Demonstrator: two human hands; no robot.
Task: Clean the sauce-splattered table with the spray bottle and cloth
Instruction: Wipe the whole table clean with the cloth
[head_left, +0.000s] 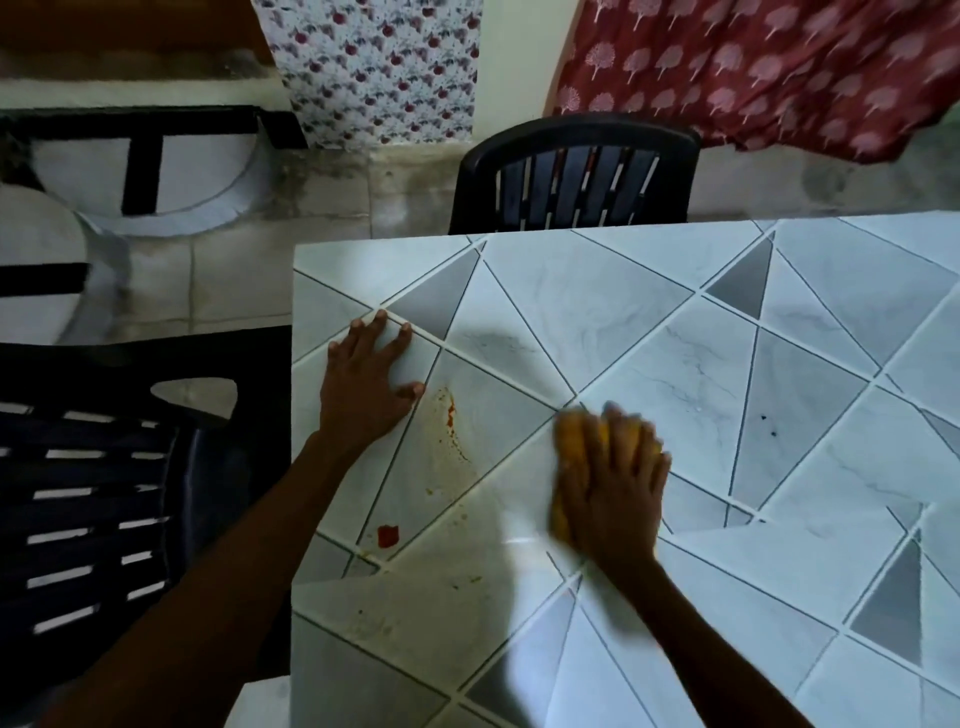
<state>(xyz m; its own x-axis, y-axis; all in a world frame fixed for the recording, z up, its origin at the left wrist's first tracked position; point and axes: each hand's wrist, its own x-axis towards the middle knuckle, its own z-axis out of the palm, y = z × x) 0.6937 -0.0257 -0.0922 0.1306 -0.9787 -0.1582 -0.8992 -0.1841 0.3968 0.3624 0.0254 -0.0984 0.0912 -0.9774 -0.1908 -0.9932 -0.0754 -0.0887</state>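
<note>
A tabletop (675, 322) patterned with grey and white triangles fills the right and lower part of the view. My right hand (613, 483) presses flat on a yellow cloth (566, 441), which lies on the table and shows motion blur. My left hand (371, 374) rests flat with spread fingers near the table's left edge and holds nothing. Between the hands runs an orange-red sauce streak (451, 415). A red sauce blob (387, 536) sits closer to me, with faint smears (374, 623) below it. No spray bottle is in view.
A black slatted chair (571, 176) stands at the table's far side. Another black chair (93, 493) is on the left. A white round object with black bars (156, 171) lies on the floor far left. Red patterned fabric (753, 67) hangs at the back.
</note>
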